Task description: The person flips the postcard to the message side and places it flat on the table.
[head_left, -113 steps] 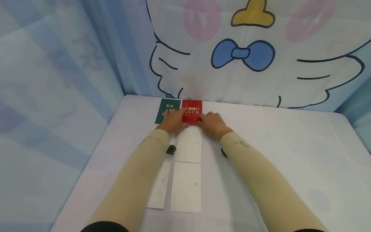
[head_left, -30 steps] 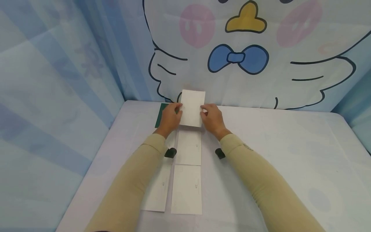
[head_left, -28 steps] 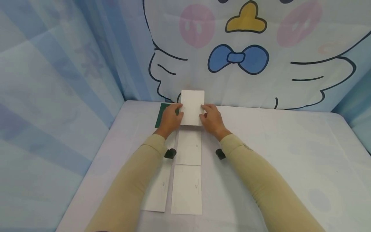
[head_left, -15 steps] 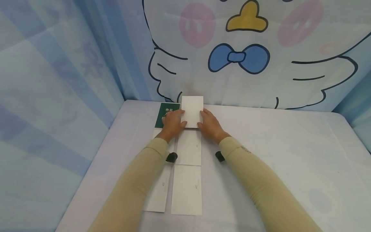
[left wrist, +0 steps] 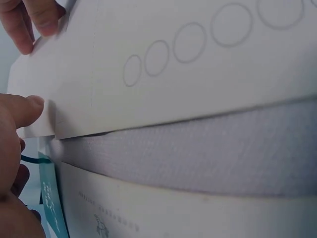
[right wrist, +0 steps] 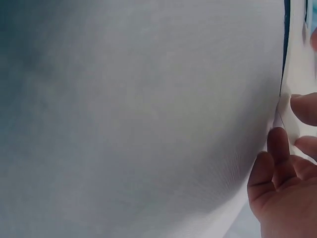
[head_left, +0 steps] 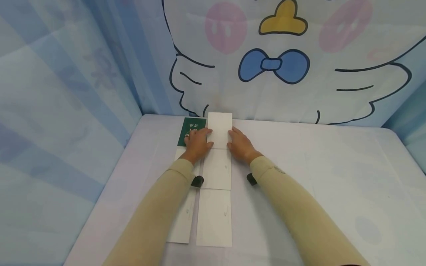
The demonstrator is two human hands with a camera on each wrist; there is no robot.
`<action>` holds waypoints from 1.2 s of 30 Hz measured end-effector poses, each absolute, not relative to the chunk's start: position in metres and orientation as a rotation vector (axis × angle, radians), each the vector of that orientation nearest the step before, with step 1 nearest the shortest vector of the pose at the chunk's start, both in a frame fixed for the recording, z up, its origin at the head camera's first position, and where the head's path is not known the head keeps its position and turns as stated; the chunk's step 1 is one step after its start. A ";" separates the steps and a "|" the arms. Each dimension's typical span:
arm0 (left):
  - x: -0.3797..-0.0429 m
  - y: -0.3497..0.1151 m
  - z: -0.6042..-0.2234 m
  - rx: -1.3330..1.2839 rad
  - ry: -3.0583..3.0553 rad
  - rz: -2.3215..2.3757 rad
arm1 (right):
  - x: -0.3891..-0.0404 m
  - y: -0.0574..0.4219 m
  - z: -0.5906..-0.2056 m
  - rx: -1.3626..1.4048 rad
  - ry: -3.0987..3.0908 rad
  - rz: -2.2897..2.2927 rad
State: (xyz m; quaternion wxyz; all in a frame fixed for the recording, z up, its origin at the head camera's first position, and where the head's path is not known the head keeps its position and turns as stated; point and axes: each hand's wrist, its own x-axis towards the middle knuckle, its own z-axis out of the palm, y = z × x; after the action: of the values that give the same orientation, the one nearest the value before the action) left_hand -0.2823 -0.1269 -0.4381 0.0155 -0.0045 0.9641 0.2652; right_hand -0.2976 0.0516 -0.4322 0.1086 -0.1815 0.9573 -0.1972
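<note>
A white postcard (head_left: pixel 220 129), plain side up, lies flat at the top of a column near the table's far edge. My left hand (head_left: pixel 197 143) holds its left edge, thumb near the lower corner and index finger higher up. At the right edge my right hand (head_left: pixel 242 145) holds it in the same way. Beneath the left fingers is a green card (head_left: pixel 190 123) with white characters, partly covered by that hand. In the left wrist view the left thumb (left wrist: pixel 29 106) touches the card's edge. Curled right fingers (right wrist: pixel 277 144) show in the right wrist view.
Two more white postcards, a middle one (head_left: pixel 217 170) and a near one (head_left: pixel 214 218), continue the column toward me. Left of it, another white column (head_left: pixel 181 223) is partly hidden by my left sleeve. A patterned curtain (head_left: pixel 266 99) hangs behind the white table (head_left: pixel 316 184).
The red GOOD LUCK card shows its white side now. Raised a second ago in both hands, it has come down flat against the middle card's far edge.
</note>
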 end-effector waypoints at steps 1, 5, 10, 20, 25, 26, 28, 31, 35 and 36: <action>-0.282 -0.127 -0.439 -0.018 2.995 0.822 | -0.298 0.051 -0.432 -0.530 2.808 -0.584; -0.282 -0.128 -0.440 -0.014 2.985 0.813 | -0.299 0.050 -0.433 -0.537 2.782 -0.582; -0.283 -0.128 -0.441 0.002 2.973 0.802 | -0.299 0.050 -0.433 -0.521 2.755 -0.597; -0.284 -0.127 -0.444 -0.044 2.951 0.823 | -0.301 0.048 -0.432 -0.497 2.749 -0.564; -0.285 -0.126 -0.443 -0.078 2.931 0.836 | -0.301 0.048 -0.432 -0.494 2.750 -0.540; -0.285 -0.126 -0.444 -0.083 2.929 0.832 | -0.302 0.048 -0.432 -0.493 2.749 -0.537; -0.285 -0.125 -0.444 -0.095 2.926 0.819 | -0.302 0.048 -0.433 -0.491 2.744 -0.525; -0.285 -0.124 -0.445 -0.114 2.924 0.801 | -0.303 0.048 -0.435 -0.480 2.733 -0.523; -0.284 -0.124 -0.447 -0.126 2.927 0.799 | -0.304 0.048 -0.437 -0.474 2.725 -0.519; -0.283 -0.124 -0.447 -0.128 2.927 0.804 | -0.304 0.048 -0.437 -0.477 2.726 -0.519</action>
State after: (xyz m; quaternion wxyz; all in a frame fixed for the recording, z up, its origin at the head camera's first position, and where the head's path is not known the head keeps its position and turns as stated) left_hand -0.2835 -0.1242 -0.4470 0.0515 -0.0420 0.9622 0.2642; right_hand -0.3037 0.0483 -0.4371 0.1623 -0.1671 0.9553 -0.1820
